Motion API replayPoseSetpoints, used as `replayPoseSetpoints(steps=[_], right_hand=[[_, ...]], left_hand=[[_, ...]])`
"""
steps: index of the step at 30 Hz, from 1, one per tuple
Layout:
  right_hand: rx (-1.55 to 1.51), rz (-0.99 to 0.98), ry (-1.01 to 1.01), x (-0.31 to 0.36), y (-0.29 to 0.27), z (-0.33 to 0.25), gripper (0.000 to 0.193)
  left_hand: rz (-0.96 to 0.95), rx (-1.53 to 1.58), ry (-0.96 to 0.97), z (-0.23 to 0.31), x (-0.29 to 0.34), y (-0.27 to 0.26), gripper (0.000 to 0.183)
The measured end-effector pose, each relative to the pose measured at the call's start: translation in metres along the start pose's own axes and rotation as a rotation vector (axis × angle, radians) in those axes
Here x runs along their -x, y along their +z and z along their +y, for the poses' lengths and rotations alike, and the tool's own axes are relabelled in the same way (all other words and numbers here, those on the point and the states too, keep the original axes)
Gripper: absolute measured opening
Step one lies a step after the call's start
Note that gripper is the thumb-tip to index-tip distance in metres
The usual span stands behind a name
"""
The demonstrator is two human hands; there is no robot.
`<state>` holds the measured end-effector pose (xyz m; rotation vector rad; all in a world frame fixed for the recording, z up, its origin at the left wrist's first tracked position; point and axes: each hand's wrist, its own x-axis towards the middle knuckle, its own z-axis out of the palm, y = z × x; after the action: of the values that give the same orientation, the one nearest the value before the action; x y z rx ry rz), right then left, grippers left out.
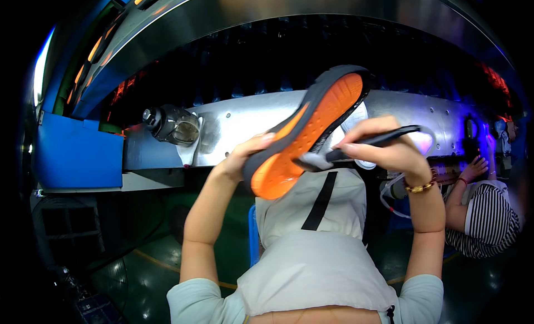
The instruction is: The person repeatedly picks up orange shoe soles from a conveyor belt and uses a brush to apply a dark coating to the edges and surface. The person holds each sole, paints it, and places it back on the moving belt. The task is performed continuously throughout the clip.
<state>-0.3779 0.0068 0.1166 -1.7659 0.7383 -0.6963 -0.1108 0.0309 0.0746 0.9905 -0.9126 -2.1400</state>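
Note:
A shoe sole [336,104] with a black rim and an orange inner face is held up slantwise over my lap, its orange side toward me. My left hand [248,152] is closed around the sole's near left edge. In my right hand [396,151] is a brush [381,139] with a dark handle, gripped between thumb and fingers. Its pale, dark-tipped bristles touch or hover just over the orange face near the narrow middle; I cannot tell which. Behind the right hand, a whitish item [356,117] on the bench is partly hidden by the sole.
A metal bench [245,115] runs across in front of me. On its left rests a see-through container [183,128] with a dark cap. A blue box [80,160] stands at far left. A thin tube [385,199] hangs by my right forearm. Another person [486,218] works at right.

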Motion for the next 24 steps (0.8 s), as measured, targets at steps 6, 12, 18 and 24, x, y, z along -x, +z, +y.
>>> replayPoseSetpoints(steps=[6,12,18,24], right_hand=[[-0.109,0.191,0.214,-0.028,0.030,0.003,0.020],[-0.073,0.295,0.259,-0.045,0.030,0.013,0.023],[-0.032,0.237,0.359,-0.055,0.024,0.013,0.027],[-0.038,0.625,0.241,-0.055,0.005,0.042,0.025]], left_hand=[[-0.033,-0.210,0.083,0.000,-0.017,0.018,0.045],[0.026,-0.195,0.091,-0.011,-0.023,0.009,0.048],[0.041,-0.083,0.056,-0.026,-0.028,-0.005,0.047],[0.059,0.078,0.105,-0.032,-0.023,-0.001,0.048]])
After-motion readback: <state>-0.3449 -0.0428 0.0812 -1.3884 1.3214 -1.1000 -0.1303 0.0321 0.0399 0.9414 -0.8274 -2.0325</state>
